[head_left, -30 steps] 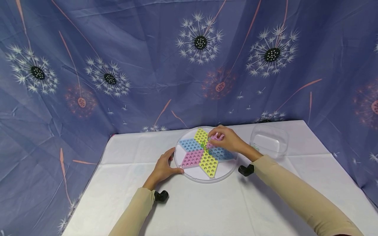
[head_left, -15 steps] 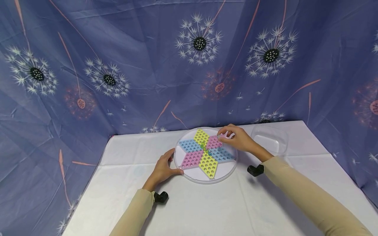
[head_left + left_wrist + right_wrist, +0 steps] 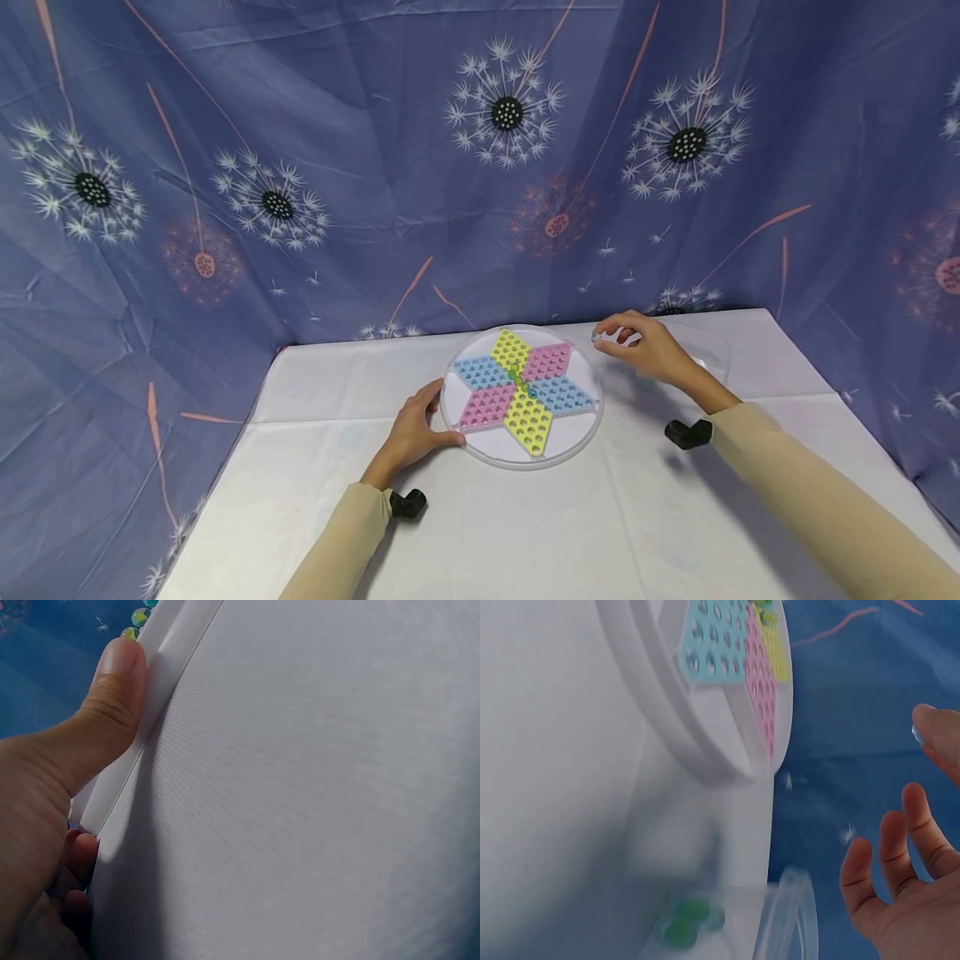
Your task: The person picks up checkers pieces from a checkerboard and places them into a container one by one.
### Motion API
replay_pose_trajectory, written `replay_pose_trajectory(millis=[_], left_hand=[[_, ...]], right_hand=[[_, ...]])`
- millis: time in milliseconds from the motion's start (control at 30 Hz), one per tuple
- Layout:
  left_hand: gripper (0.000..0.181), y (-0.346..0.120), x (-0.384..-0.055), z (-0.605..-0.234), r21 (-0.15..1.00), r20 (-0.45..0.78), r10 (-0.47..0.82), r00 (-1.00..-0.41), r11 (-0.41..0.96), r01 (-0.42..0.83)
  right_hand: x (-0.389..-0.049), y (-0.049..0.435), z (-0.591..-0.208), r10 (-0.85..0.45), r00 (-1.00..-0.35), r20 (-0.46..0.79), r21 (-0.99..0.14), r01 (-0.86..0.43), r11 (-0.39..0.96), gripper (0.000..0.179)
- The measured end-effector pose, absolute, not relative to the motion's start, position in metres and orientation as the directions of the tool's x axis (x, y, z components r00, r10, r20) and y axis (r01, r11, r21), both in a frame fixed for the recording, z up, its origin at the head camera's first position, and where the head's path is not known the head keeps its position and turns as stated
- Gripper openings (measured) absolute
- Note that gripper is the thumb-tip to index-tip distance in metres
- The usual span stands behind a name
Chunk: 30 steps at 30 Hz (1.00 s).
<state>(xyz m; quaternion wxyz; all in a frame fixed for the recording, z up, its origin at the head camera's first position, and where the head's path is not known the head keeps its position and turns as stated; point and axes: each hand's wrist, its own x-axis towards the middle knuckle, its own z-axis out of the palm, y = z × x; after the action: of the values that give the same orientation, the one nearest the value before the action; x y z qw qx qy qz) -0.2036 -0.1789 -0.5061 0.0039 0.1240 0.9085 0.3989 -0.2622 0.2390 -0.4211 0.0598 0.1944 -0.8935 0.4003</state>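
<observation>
A round white Chinese checkers board carries a star of yellow, pink and blue points with holes. Several green and teal marbles sit in a line at its middle. My left hand holds the board's left rim, with the thumb lying along it and other fingers bent lower down. Right of the board, my right hand pinches a small clear bluish marble between thumb and index finger, off the table. In the right wrist view that marble is mostly covered by the fingertips.
A clear plastic box stands right of the board, partly behind my right hand. Green marbles show inside it, blurred. White cloth covers the table, and a blue dandelion-print curtain hangs behind.
My right hand has moved right, from over the upper pink point to beyond the board's edge, carrying the marble. The left hand stays at the rim.
</observation>
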Motion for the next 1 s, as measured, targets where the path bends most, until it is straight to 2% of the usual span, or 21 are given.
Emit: replay_pose_trajectory(millis=[300, 767, 1000], left_hand=[[0.115, -0.179, -0.203, -0.506, 0.727, 0.092, 0.23, -0.969, 0.649, 0.223], [0.114, -0.179, -0.204, -0.506, 0.721, 0.091, 0.228, -0.969, 0.656, 0.222], [0.114, -0.178, -0.204, -0.505, 0.725, 0.094, 0.23, -0.969, 0.651, 0.225]], right_hand=[[-0.258, 0.268, -0.424, -0.225, -0.95, 0.218, -0.704, -0.313, 0.638, 0.027], [-0.255, 0.298, -0.428, -0.144, -0.969, 0.199, -0.696, -0.243, 0.676, 0.029], [-0.256, 0.312, -0.429, -0.122, -0.973, 0.195, -0.692, -0.225, 0.686, 0.035]])
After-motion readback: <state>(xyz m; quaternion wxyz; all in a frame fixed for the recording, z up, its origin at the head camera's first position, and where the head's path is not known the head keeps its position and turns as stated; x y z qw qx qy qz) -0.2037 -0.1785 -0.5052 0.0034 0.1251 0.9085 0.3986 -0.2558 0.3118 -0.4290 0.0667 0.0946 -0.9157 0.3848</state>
